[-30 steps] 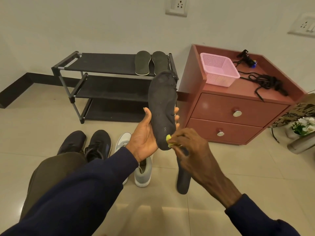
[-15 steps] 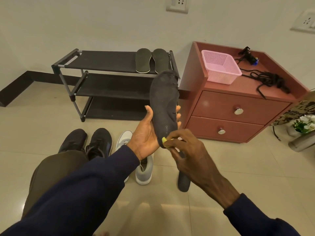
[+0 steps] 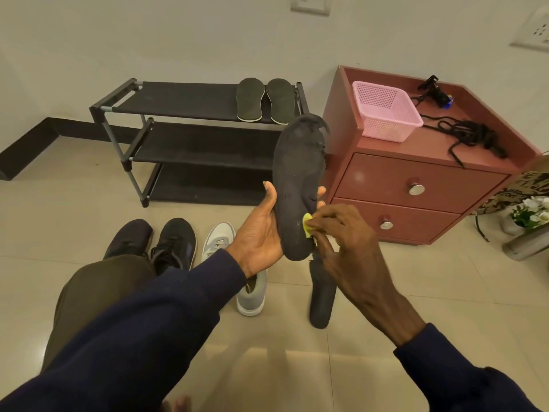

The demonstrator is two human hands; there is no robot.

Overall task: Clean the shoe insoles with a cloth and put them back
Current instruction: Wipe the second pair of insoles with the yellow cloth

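Observation:
My left hand [image 3: 261, 233] holds a worn black insole [image 3: 297, 179] upright by its heel end, thumb on one side and fingers behind. My right hand [image 3: 344, 245] pinches a small yellow-green cloth [image 3: 307, 223] against the insole's lower right edge. A second black insole [image 3: 320, 295] lies on the floor below my right hand. A pair of black shoes [image 3: 166, 242] and a pair of grey shoes [image 3: 252, 292] stand on the tiles near my knee; the grey pair is partly hidden by my left arm.
A black three-tier shoe rack [image 3: 190, 144] stands against the wall with two dark insoles [image 3: 264, 99] on top. To its right is a red two-drawer cabinet [image 3: 416, 185] carrying a pink basket [image 3: 386, 111] and black cables [image 3: 469, 135]. A flower pot [image 3: 528, 221] sits at far right.
My right hand with the cloth has slid up along the insole's right edge, from near the heel to a little higher. The left hand keeps the insole in the same pose.

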